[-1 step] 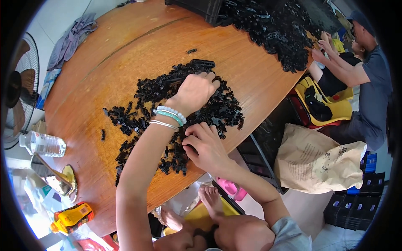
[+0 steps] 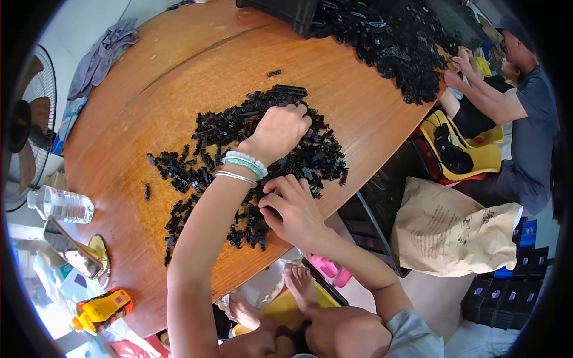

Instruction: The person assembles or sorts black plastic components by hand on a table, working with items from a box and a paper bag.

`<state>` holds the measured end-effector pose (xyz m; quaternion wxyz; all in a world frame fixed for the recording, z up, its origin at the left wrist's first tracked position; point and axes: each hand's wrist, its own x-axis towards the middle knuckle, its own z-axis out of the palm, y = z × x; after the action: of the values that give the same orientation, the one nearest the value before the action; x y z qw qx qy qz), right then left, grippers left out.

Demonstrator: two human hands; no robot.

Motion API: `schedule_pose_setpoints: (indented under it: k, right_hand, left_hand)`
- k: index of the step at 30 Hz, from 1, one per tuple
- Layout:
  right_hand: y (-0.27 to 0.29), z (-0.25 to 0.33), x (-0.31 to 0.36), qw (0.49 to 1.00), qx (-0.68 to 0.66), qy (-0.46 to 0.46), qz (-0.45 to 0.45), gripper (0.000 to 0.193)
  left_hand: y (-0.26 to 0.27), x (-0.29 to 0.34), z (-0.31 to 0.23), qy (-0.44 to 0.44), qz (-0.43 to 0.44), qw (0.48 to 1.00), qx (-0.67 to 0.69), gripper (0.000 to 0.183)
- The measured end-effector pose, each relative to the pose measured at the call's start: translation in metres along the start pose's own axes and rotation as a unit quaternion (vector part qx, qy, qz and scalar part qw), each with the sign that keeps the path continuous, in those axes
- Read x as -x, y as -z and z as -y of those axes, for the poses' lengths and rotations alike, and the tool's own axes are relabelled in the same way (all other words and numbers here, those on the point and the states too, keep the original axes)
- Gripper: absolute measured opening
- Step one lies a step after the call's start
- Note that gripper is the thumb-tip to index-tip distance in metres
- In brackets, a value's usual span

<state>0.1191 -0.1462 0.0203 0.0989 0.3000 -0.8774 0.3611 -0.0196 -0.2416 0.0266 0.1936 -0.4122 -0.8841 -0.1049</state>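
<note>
A spread pile of small black ridged plastic clips [image 2: 224, 131] lies on the wooden table in front of me. My left hand [image 2: 277, 132], with bracelets at its wrist, reaches over the middle of the pile, its fingers bent down among the pieces. Its fingertips are hidden, so what they grip cannot be made out. Just past it lies a longer black strip [image 2: 289, 90]. Nearer to me, at the pile's edge, my right hand [image 2: 293, 210] is curled, thumb below the bent fingers. Anything pinched there is too dark and small to name.
A larger black heap [image 2: 394, 48] covers the far right of the table [image 2: 149, 107], beside a black crate [image 2: 280, 13]. A water bottle [image 2: 62, 204] and an orange bottle [image 2: 102, 311] stand left. A paper bag [image 2: 453, 230] and a seated person [image 2: 531, 119] are right.
</note>
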Motion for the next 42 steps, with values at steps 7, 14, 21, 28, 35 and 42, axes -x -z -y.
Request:
schedule_pose_setpoints:
  k: [7, 14, 21, 28, 35, 42]
  right_hand:
    - [0.000, 0.003, -0.003, 0.999, -0.029, -0.013, -0.031, 0.016]
    - [-0.002, -0.004, -0.005, 0.989, -0.103, -0.043, -0.100, 0.014]
    - [-0.005, -0.014, -0.010, 0.906, -0.365, -0.168, -0.135, 0.010]
    - [0.012, -0.013, -0.010, 0.827, -0.507, -0.228, -0.078, 0.016]
    - [0.017, 0.016, -0.018, 0.792, -0.551, -0.246, -0.091, 0.017]
    - [0.002, 0.025, -0.029, 0.822, -0.499, -0.219, -0.168, 0.013]
  left_hand:
    - [0.030, 0.020, 0.013, 0.101, -0.131, 0.978, 0.129, 0.014]
    - [0.083, 0.068, 0.012, 0.292, -0.041, 0.914, 0.280, 0.020]
    - [0.083, 0.114, -0.003, 0.300, -0.122, 0.922, 0.211, 0.030]
    - [0.095, 0.123, -0.021, 0.374, -0.206, 0.840, 0.335, 0.026]
    - [0.110, 0.125, -0.052, 0.472, -0.138, 0.674, 0.551, 0.023]
    - [0.102, 0.135, -0.064, 0.457, -0.156, 0.673, 0.560, 0.031]
